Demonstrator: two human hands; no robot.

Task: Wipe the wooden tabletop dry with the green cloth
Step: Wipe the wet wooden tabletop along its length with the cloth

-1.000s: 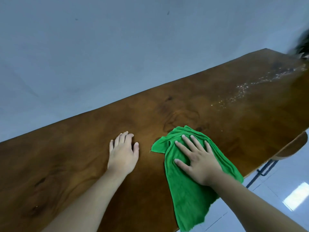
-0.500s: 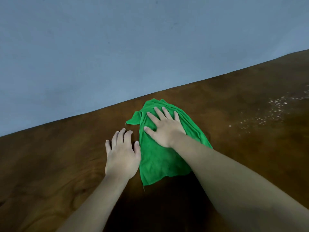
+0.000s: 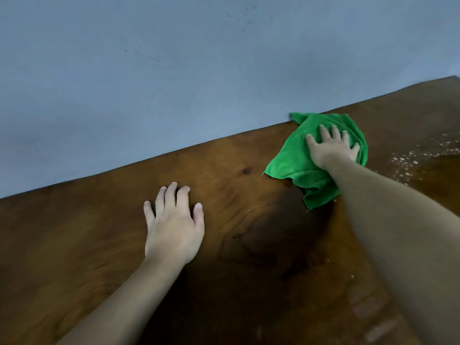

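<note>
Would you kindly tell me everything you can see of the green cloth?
The green cloth is bright, soft-looking fabric, rumpled and folded over itself. It lies flat on the wooden tabletop, its far corner reaching the table's back edge by the wall. The right hand presses on it, fingers spread. Water droplets sit apart, to its right.

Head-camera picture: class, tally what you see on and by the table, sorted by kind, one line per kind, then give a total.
Hands: 2, the left hand flat on the wood, the right hand pressing the cloth
Green cloth: 1
Wooden tabletop: 1
Patch of water droplets: 1
Wall: 1
Total: 6
</note>
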